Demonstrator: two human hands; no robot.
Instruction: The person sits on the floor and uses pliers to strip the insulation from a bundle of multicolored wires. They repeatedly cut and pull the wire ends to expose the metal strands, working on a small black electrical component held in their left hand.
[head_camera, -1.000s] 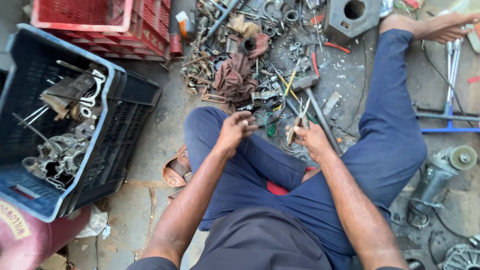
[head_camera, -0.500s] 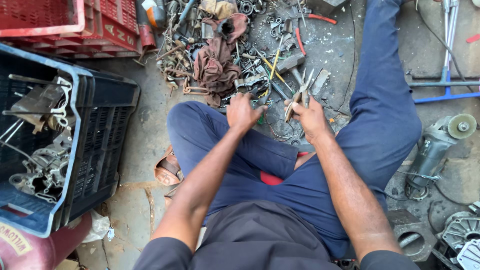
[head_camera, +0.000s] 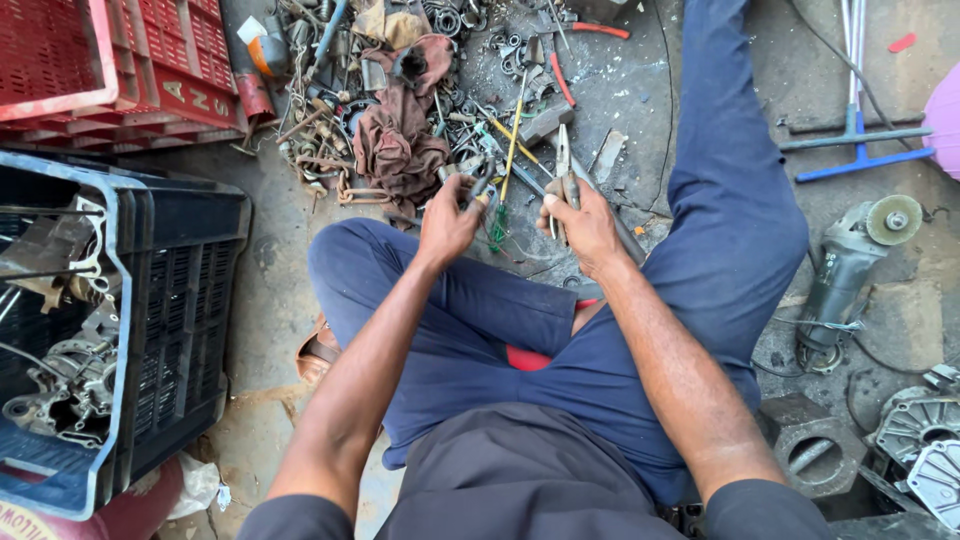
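Observation:
I sit on the floor in blue trousers, both arms stretched forward. My right hand (head_camera: 580, 222) is closed around a pair of metal pliers (head_camera: 563, 158) whose jaws point away from me. My left hand (head_camera: 448, 220) grips a small dark metal part (head_camera: 481, 186) at its fingertips, just left of the pliers. Between the hands lie a thin yellow rod (head_camera: 514, 140) and a bit of green wire (head_camera: 497, 232). A brown rag (head_camera: 398, 148) lies amid scrap metal just beyond my left hand.
A dark blue crate (head_camera: 170, 300) with metal castings stands at left, a red crate (head_camera: 120, 70) behind it. Red-handled pliers (head_camera: 560, 78) lie in the scrap. An angle grinder (head_camera: 850, 265) lies at right, with a blue-handled tool (head_camera: 860, 140) and metal housings (head_camera: 920, 440).
The view has shifted so the crates and scrap slid left and down. Both hands have stayed together over the scrap, with the pliers still in my right hand.

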